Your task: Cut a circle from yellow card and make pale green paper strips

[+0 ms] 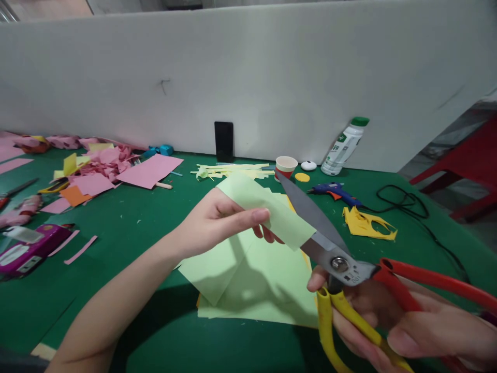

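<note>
A pale green paper strip (267, 210) is held up above a green table (128, 228), pinched at its left end between the thumb and fingers of the person's left hand (217, 220). The strip's long axis slants down and to the right, and its free right end meets the blades of a large pair of scissors (322, 233). The blades look nearly together, pointing up and away to the left, with the strip's end lying against them near the pivot. The right hand (388, 321) is wrapped around the scissors' red and yellow handles, low at the right. So the paper lies up and left of the cutting hand. Below, more green sheets (248, 280) lie flat. Farther off sit pink paper scraps (108, 171), a paper cup (286, 167), a glue gun (334, 191) and a bottle (344, 146).
</note>
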